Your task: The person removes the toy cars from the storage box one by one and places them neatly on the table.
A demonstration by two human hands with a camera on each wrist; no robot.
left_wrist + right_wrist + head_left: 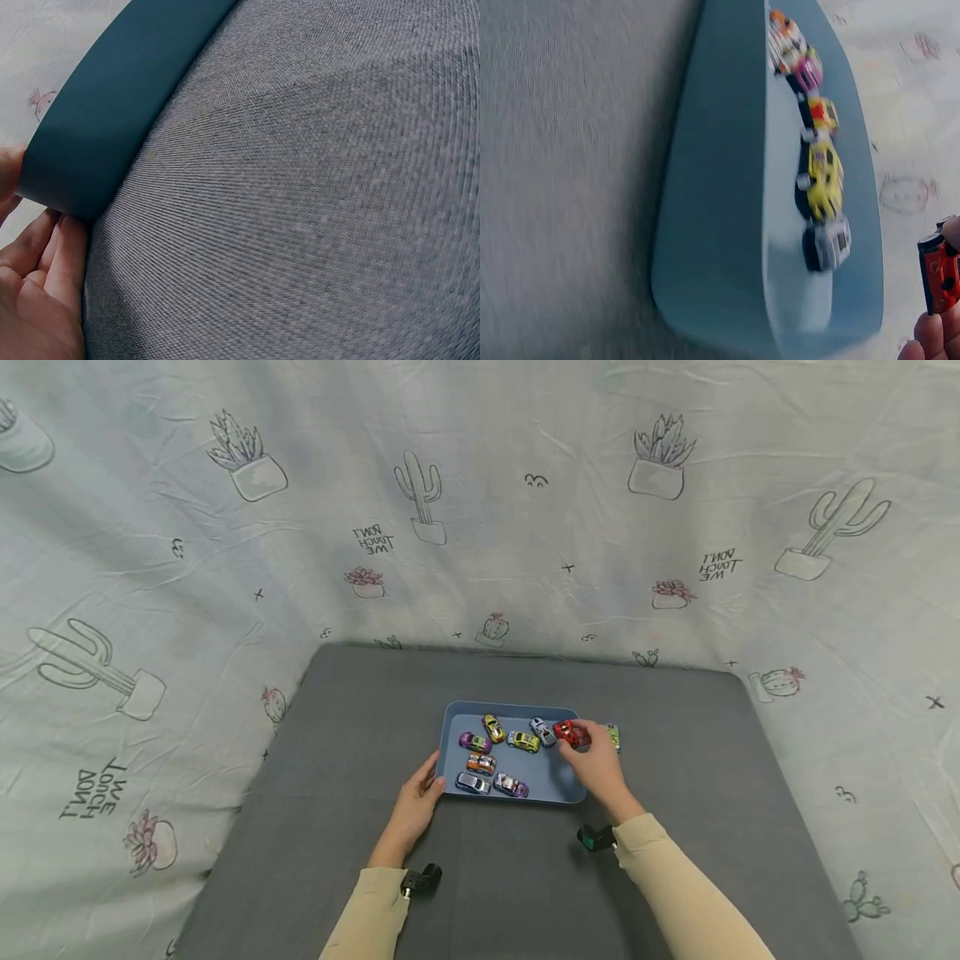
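Observation:
A blue tray [540, 777] lies on the grey table with several small toy cars in it, among them a silver-blue car [542, 732] and a yellow-green one [523, 742]. My left hand [415, 803] grips the tray's left end near its front corner; in the left wrist view fingers [67, 259] and thumb lie on either side of the tray wall [97, 112]. Over the tray's right end, my right hand [598, 766] pinches a red car [572, 733]. The right wrist view shows this red car [940, 274] held in the fingertips, off the tray floor.
A green item [613, 737] lies on the table [675, 860] just right of the tray, partly hidden by my right hand. Behind the table hangs a pale curtain [495, 510] printed with cacti.

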